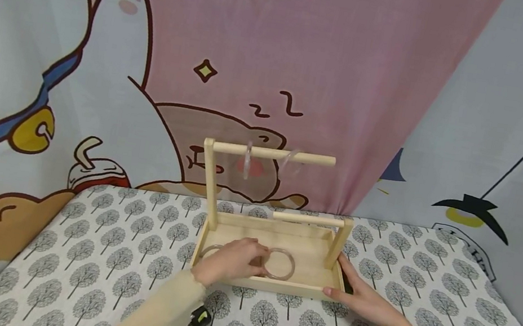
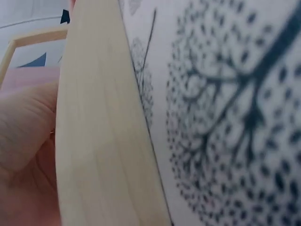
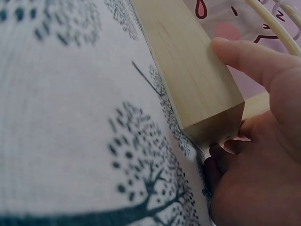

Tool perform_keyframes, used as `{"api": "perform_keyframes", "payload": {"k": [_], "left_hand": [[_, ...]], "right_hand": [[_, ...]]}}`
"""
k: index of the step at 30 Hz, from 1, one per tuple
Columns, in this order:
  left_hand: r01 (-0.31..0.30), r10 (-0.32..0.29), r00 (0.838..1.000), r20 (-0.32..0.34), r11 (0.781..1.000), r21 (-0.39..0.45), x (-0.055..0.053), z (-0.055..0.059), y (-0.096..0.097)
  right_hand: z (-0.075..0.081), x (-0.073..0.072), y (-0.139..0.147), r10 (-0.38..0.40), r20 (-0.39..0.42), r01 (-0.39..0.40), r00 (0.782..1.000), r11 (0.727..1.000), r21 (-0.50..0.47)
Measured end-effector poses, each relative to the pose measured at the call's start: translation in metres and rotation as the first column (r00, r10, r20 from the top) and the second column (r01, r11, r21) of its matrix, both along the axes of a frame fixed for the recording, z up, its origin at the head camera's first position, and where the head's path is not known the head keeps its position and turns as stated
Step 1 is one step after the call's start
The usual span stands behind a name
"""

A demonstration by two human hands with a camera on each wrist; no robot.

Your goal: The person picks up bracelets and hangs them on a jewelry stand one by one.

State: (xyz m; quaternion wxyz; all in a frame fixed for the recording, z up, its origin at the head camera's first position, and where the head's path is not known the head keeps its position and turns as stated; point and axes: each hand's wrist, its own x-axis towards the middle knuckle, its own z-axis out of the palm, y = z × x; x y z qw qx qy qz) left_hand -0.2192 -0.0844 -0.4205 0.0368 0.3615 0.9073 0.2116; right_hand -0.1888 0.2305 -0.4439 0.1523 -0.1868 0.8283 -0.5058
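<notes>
A pale wooden tray stand (image 1: 249,282) rests on the table, with a tall rod and a low rod above it. My left hand (image 1: 235,258) reaches over the front wall, its thumb and fingers pinching the left edge of a clear ring (image 1: 292,267). Another clear ring (image 1: 211,247) lies in the tray to the left, partly hidden by that hand. In the left wrist view the tray's front wall covers the fingertips. My right hand (image 1: 369,302) grips the tray's right front corner, thumb on the front wall, other fingers along the right side.
Two clear rings, a left one (image 1: 248,161) and a right one (image 1: 288,158), hang on the tall rod (image 1: 315,159). The low rod (image 1: 306,219) holds no ring. A tree-patterned cloth (image 1: 420,325) covers the table; a cartoon curtain (image 1: 360,59) hangs behind.
</notes>
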Motion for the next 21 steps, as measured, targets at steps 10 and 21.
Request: {"api": "perform_keyframes", "payload": {"k": [10,21], "left_hand": [[-0.068,0.064,0.997,0.053,0.995,0.075,-0.005,-0.003,-0.013],[-0.114,0.104,0.990,0.093,0.988,0.104,-0.007,-0.009,-0.016]], "right_hand": [[-0.001,-0.001,0.001,0.011,0.019,-0.011,1.000,1.000,-0.018],[-0.003,-0.002,0.001,0.010,0.012,-0.010,1.000,1.000,-0.013]]}}
